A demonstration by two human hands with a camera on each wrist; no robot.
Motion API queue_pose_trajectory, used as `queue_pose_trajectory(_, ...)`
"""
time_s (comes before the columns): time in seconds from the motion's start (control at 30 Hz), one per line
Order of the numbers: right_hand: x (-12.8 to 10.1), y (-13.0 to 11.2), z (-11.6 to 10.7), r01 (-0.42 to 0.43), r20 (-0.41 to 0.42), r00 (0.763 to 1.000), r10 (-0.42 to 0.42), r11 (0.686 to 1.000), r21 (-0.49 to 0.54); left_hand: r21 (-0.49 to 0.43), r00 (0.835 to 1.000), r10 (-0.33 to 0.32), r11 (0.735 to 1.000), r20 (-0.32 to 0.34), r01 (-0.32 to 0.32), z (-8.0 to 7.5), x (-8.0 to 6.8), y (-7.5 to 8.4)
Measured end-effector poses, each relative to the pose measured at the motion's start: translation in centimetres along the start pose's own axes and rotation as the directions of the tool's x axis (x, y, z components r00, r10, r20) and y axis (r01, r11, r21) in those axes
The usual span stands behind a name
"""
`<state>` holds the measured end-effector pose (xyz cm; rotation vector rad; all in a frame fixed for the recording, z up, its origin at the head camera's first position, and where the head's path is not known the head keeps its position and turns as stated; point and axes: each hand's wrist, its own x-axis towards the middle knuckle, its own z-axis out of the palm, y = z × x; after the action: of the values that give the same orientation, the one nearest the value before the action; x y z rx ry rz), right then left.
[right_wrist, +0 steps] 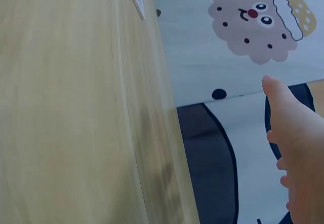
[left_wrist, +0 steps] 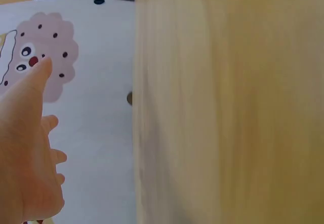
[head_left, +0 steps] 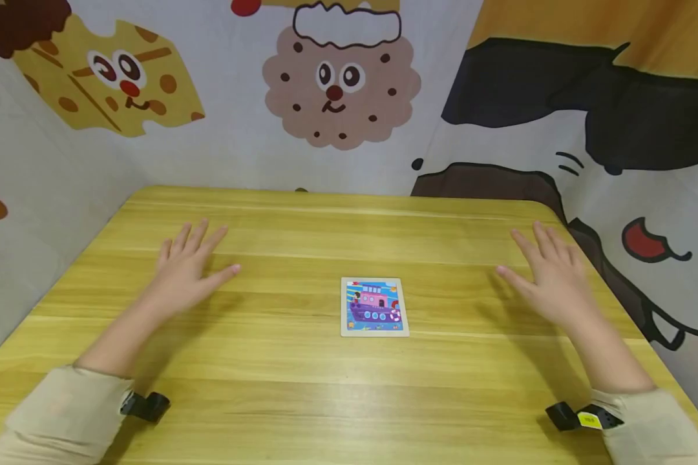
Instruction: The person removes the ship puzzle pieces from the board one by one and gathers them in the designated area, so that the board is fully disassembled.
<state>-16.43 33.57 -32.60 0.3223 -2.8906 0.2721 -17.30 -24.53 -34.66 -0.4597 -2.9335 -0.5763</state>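
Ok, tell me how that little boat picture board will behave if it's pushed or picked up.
The boat picture board lies flat and thin on the wooden table, so it would probably slide, not roll or tip. It looks stiff and light. Its low edges may be hard to lift.

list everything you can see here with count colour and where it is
puzzle board: 1, pale frame with a purple and pink boat picture on blue, flat near the middle of the table, between the two hands and touching neither
table: 1, yellow wood grain, fills the lower part of the head view
backdrop cloth: 1, white with brown and yellow cookie faces and black shapes, hung behind and beside the table
wrist cameras: 2, black, one strapped at each wrist, the right one with a yellow tag
sleeves: 2, beige, at the bottom corners
left hand: 1, fingers spread, over the table left of the puzzle board
right hand: 1, fingers spread, near the table's right edge
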Motion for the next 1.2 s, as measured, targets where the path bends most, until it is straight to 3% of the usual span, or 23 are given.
queue_pose_trajectory(0.47,-0.2,-3.3,0.8,0.095,-0.105,0.991,-0.086,0.991,0.092,-0.136,0.997,0.081,0.987,-0.011,-0.082,2.7,0.8,3.3)
queue_pose_trajectory(0.9,0.1,-7.4,2.3,0.206,-0.217,0.965,-0.151,0.943,0.261,-0.210,0.987,0.159,0.966,0.018,-0.151,5.7,1.5,6.7)
queue_pose_trajectory(1.2,0.6,-9.6,3.5,0.231,-0.204,0.964,-0.172,0.921,0.312,-0.268,0.974,0.221,0.942,0.046,-0.201,7.7,2.2,8.6)
